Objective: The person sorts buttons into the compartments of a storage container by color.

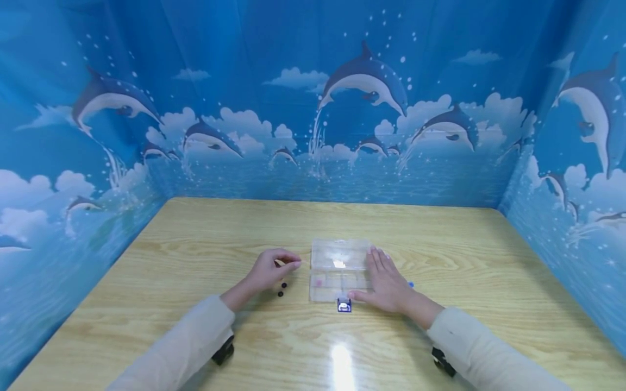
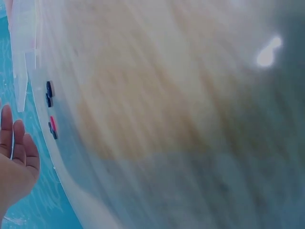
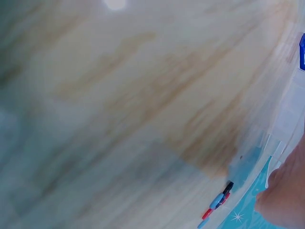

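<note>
A clear plastic compartment box (image 1: 325, 295) lies on the table with its see-through lid (image 1: 325, 252) folded back. One compartment holds a small pink piece (image 1: 319, 283). My right hand (image 1: 388, 285) rests over the box's right side with fingers stretched out, its thumb by the front edge. Just before that edge sits a small blue-edged piece (image 1: 344, 304). Left of the box, my left hand (image 1: 270, 270) has its thumb and forefinger tips close together; whether something tiny is between them cannot be seen. Small black pieces (image 1: 284, 284) lie beside it.
A blue piece (image 1: 411, 284) shows beyond my right hand. The right wrist view has a row of small black, red and light-blue pieces (image 3: 217, 201). A red piece (image 2: 53, 123) lies among dark ones in the left wrist view. A dolphin-print curtain (image 1: 313, 174) encloses the wooden table (image 1: 220, 228).
</note>
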The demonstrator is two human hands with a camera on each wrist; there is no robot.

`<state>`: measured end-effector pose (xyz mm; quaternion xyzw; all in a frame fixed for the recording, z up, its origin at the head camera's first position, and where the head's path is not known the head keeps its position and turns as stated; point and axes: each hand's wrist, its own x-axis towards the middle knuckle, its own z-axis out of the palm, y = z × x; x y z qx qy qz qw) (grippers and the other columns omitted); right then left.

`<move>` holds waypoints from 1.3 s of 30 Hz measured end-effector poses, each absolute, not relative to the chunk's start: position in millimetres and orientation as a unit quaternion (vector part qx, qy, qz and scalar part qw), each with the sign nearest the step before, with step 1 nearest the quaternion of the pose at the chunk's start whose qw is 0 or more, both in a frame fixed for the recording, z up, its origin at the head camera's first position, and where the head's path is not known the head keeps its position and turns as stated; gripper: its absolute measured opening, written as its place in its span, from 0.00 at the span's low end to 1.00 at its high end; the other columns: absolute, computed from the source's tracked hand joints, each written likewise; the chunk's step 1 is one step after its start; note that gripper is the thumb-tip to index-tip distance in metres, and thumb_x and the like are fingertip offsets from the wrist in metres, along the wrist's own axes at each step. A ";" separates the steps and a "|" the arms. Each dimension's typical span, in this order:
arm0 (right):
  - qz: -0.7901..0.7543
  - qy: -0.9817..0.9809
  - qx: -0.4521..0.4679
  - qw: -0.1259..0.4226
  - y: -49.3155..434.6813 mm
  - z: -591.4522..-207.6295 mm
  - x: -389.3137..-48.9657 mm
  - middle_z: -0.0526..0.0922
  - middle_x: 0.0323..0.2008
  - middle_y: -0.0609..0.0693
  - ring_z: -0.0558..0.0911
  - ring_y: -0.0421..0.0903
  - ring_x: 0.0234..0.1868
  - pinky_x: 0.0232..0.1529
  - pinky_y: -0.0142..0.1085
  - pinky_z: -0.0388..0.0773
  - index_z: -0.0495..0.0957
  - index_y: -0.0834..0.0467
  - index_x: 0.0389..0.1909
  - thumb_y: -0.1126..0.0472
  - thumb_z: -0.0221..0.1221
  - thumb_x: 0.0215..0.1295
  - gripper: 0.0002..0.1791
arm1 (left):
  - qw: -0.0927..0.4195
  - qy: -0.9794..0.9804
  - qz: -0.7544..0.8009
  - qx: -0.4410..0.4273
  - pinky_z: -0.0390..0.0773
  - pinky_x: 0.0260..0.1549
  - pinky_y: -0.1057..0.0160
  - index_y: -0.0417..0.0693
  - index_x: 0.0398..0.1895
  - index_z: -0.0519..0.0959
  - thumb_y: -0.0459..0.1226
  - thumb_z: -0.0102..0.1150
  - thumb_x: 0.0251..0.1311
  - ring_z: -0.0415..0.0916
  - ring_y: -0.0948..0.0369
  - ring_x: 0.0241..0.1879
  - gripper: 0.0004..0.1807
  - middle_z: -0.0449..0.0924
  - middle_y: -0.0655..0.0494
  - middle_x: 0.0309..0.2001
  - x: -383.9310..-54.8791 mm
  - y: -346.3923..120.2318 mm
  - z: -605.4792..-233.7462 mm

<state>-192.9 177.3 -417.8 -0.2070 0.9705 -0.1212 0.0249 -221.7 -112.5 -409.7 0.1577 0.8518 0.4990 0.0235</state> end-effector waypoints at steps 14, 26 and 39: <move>-0.125 0.969 -0.208 0.033 176.3 -416.1 -191.5 0.39 0.71 0.69 0.42 0.65 0.72 0.72 0.53 0.41 0.43 0.73 0.69 0.29 0.48 0.57 0.58 | 0.009 0.858 0.489 0.159 0.79 0.29 0.71 0.40 0.38 0.82 0.37 0.61 0.56 0.79 0.62 0.29 0.10 0.83 0.45 0.38 -220.5 -135.6 -419.4; -0.124 0.970 -0.209 0.029 176.6 -415.6 -191.7 0.40 0.71 0.69 0.43 0.65 0.72 0.72 0.54 0.42 0.44 0.73 0.69 0.29 0.48 0.57 0.58 | 0.020 0.870 0.460 0.175 0.77 0.31 0.74 0.38 0.37 0.82 0.32 0.63 0.52 0.76 0.63 0.32 0.09 0.83 0.46 0.34 -215.6 -146.8 -422.9; -0.126 0.970 -0.207 0.027 175.7 -414.3 -190.8 0.40 0.71 0.69 0.43 0.65 0.72 0.72 0.53 0.42 0.43 0.73 0.69 0.29 0.49 0.57 0.58 | -0.003 0.890 0.403 0.211 0.75 0.30 0.74 0.40 0.32 0.83 0.33 0.65 0.50 0.73 0.67 0.29 0.07 0.83 0.50 0.31 -215.5 -150.9 -423.0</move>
